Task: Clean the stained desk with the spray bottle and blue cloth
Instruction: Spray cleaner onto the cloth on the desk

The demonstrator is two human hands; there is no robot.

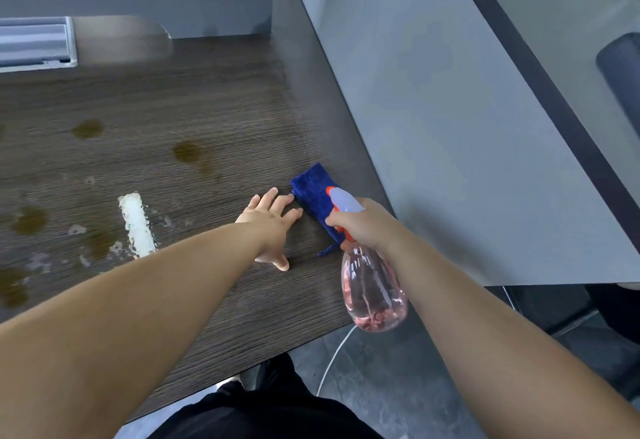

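Note:
The dark wood-grain desk (214,102) carries brown stains (188,151) and a white streak of foam (136,225) on its left half. A folded blue cloth (313,189) lies near the desk's right side. My left hand (273,222) is spread flat with straight fingers, and its fingertips reach the cloth's left edge. My right hand (365,225) grips the neck of a clear pink spray bottle (372,291) with a pale nozzle and orange trigger. The bottle hangs tilted above the cloth and the desk's front edge, hiding part of the cloth.
A grey partition panel (450,126) rises along the desk's right side. A silver cable tray (34,41) sits at the desk's back left. Below the front edge are a grey floor, a white cable (332,359) and my dark trousers.

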